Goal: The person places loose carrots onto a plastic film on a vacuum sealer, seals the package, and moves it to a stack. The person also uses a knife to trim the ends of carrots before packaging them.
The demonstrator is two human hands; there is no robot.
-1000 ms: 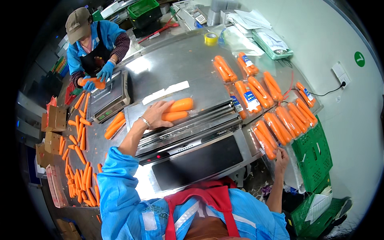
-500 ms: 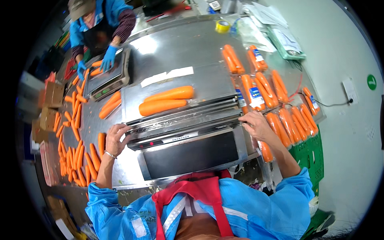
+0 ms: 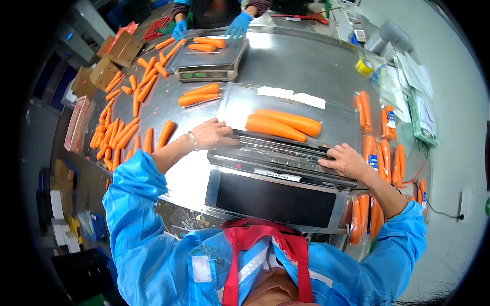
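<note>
Left hand (image 3: 212, 134) (off carrots (image 3: 283, 126)) on machine (image 3: 275, 199)

Your left hand (image 3: 212, 134) and right hand (image 3: 347, 160) touch opposite ends of the sealing machine (image 3: 275, 196). Two carrots (image 3: 275, 128) just beyond it. Co-worker's gloved hands (image 3: 238, 25) near scale (image 3: 224, 58).

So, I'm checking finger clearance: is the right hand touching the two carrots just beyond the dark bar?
Apart: the head view shows a gap between the right hand and both carrots.

co-worker (image 3: 203, 18) cut off above, clear containers (image 3: 392, 36) blurred
</note>
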